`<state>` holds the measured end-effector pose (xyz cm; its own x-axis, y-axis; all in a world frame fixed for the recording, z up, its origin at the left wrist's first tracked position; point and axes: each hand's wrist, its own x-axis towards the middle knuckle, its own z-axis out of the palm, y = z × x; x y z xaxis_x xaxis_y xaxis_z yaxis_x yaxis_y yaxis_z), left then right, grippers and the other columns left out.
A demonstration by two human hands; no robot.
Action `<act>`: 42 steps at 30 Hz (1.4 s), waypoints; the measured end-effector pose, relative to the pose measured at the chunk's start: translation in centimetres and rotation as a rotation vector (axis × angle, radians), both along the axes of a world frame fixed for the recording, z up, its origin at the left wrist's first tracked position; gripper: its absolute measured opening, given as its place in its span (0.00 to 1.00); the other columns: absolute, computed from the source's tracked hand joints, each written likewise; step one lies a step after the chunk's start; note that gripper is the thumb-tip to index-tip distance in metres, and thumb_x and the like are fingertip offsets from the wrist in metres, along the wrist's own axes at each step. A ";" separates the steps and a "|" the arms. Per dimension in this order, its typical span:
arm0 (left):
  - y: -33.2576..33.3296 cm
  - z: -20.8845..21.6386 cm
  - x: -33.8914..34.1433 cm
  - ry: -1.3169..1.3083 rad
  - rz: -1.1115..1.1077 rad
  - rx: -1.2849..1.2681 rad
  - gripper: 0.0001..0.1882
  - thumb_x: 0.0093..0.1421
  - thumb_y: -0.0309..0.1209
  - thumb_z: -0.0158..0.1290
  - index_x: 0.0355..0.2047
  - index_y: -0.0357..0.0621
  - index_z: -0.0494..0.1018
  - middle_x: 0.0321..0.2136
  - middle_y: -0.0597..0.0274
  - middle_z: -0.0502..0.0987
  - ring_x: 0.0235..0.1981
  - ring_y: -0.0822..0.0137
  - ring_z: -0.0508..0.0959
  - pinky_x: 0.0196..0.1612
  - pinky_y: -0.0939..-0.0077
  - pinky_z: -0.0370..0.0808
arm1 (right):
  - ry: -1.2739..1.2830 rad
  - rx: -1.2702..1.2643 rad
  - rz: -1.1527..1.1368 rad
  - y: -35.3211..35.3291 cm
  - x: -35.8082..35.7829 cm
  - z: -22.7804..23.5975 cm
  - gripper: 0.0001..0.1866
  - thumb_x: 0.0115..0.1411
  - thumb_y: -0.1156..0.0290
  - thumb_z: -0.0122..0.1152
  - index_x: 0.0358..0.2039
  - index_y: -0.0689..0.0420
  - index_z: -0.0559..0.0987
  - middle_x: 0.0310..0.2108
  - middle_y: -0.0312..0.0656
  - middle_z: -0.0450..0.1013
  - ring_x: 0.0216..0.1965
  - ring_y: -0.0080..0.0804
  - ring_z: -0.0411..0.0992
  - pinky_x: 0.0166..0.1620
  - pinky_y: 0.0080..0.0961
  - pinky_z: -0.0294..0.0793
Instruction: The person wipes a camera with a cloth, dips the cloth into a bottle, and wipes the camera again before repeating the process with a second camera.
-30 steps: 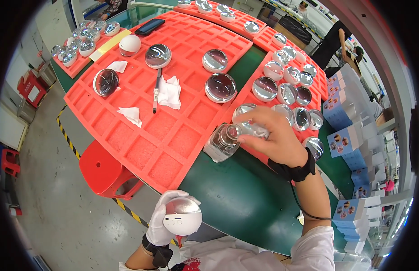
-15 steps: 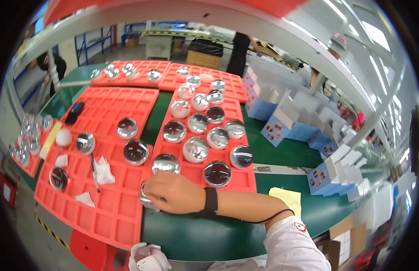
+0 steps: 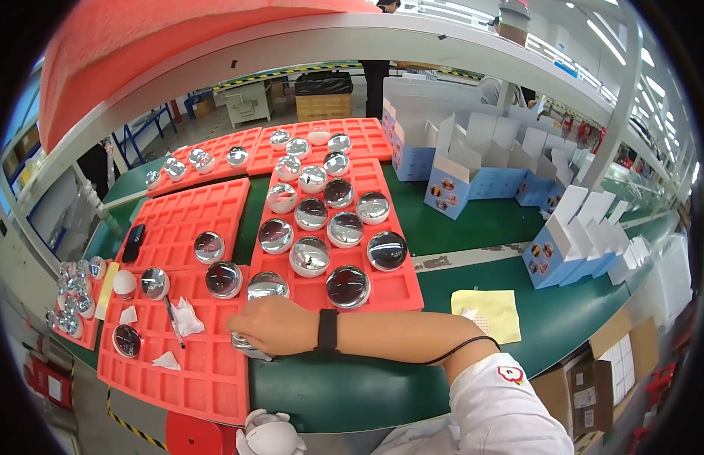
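My right hand (image 3: 270,326), bare with a black band at the wrist, is closed on a shiny silver ball (image 3: 248,346) at the front right of the near red tray (image 3: 215,390). The hand covers most of that ball. Right behind the hand sits another mirrored ball (image 3: 268,286). On the red tray to the right, several mirrored balls (image 3: 310,256) rest on white bases. At the lower edge, beside the near tray's corner, is a pale rounded shape (image 3: 274,436). I cannot make out whether it is my left hand in a glove; no bare left hand shows.
A pen (image 3: 174,324), white tissue (image 3: 187,318) and a black device (image 3: 134,243) lie on the left trays. Blue and white boxes (image 3: 446,186) stand at right on the green table (image 3: 352,394). A yellow cloth (image 3: 500,307) lies near my forearm. A white beam (image 3: 291,47) crosses above.
The view has shifted, so the boxes and trays sit differently in the picture. My right hand stays closed on the silver ball, its back now turned more upward. The pale shape looks rounder.
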<state>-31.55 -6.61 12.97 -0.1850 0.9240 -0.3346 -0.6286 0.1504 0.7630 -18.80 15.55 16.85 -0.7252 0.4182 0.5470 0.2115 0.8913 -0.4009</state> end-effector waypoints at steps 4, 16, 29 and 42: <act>-0.1 0.8 2.0 -0.045 -0.005 -0.015 0.30 0.57 0.56 0.36 0.48 0.46 0.65 0.37 0.47 0.73 0.17 0.58 0.71 0.14 0.71 0.67 | 0.096 -0.063 -0.001 -0.4 0.7 0.6 0.06 0.54 0.71 0.52 0.31 0.58 0.70 0.22 0.46 0.70 0.27 0.45 0.71 0.29 0.39 0.68; 1.4 2.9 5.8 -0.013 -0.068 0.029 0.31 0.55 0.57 0.35 0.48 0.47 0.66 0.35 0.47 0.74 0.15 0.58 0.72 0.13 0.71 0.66 | 0.085 -0.018 -0.026 -0.6 2.3 1.4 0.05 0.50 0.71 0.53 0.27 0.57 0.73 0.20 0.46 0.70 0.25 0.46 0.71 0.29 0.40 0.68; 4.1 3.5 5.9 -0.101 -0.204 0.107 0.33 0.56 0.57 0.35 0.51 0.45 0.64 0.40 0.46 0.74 0.19 0.56 0.74 0.18 0.69 0.70 | 0.094 -0.069 -0.047 -0.2 2.3 -0.1 0.06 0.50 0.70 0.56 0.24 0.59 0.76 0.28 0.44 0.66 0.32 0.41 0.69 0.34 0.35 0.69; 7.3 3.9 5.9 -0.254 -0.066 0.169 0.32 0.58 0.59 0.36 0.48 0.46 0.60 0.34 0.42 0.71 0.11 0.52 0.73 0.07 0.71 0.69 | 0.020 -0.211 -0.015 1.7 1.5 -0.1 0.06 0.49 0.72 0.54 0.23 0.61 0.76 0.26 0.48 0.69 0.32 0.45 0.71 0.37 0.38 0.69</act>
